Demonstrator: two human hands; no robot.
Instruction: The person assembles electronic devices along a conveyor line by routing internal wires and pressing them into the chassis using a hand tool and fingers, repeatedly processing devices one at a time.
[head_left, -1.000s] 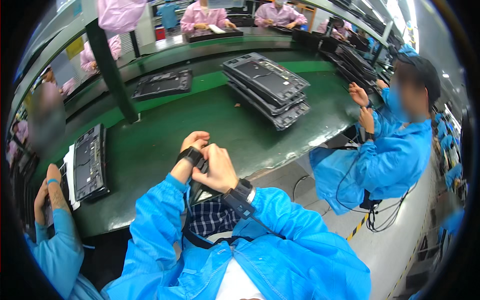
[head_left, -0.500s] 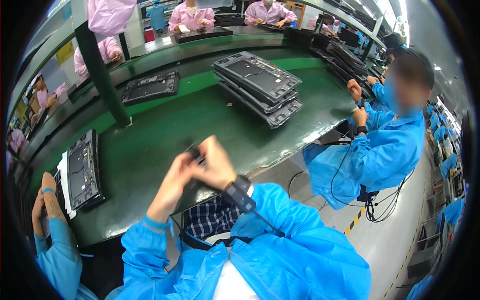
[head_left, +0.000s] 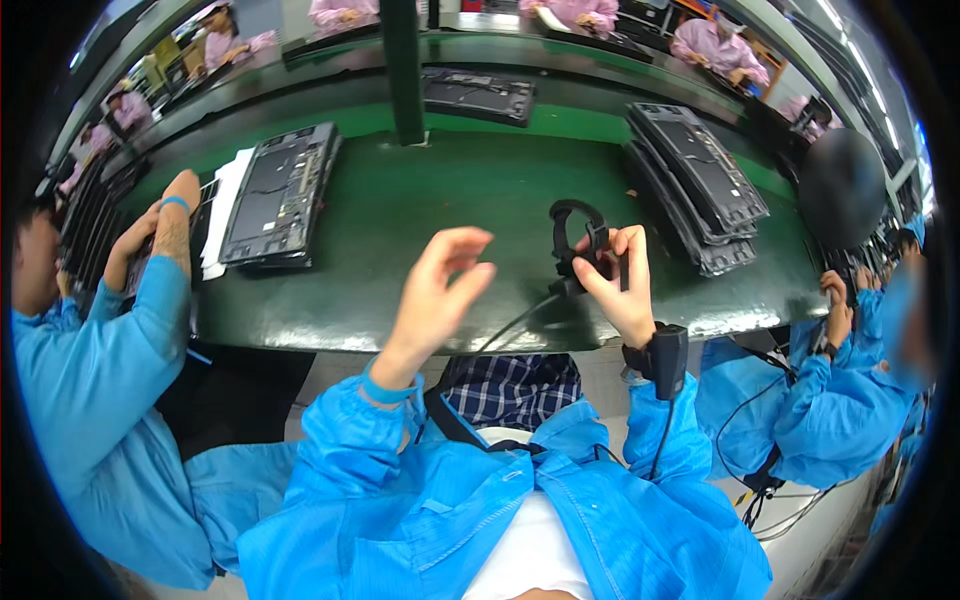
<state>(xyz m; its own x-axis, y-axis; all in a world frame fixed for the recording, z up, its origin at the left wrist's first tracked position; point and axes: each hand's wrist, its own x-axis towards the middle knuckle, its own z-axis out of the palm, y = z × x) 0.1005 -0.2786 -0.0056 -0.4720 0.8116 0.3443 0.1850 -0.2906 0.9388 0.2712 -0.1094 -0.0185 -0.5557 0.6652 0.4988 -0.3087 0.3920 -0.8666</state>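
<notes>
My right hand [head_left: 622, 295] grips a black wrist strap [head_left: 597, 236] between thumb and fingers, above the near part of the green workbench [head_left: 480, 200]. The strap forms an upright loop, and a thin dark cable [head_left: 520, 322] trails from it toward the bench's front edge. Strapped to my right wrist is a black box-shaped device [head_left: 667, 362] with its own cable running down the sleeve. To the left, my left hand [head_left: 440, 275] hangs in the air, fingers curved and apart, holding nothing. A light blue band [head_left: 388, 391] circles that wrist.
Stacked black device housings [head_left: 700, 170] lie at right, with another stack [head_left: 280, 190] on white paper [head_left: 228, 210] at left. One housing [head_left: 480, 95] lies behind the green post [head_left: 403, 80]. Co-workers in blue sit on both sides; people in pink work across the bench.
My view has swung left. My hands, together over the dark strap before, are now apart: the left is off it, and the right holds the strap up.
</notes>
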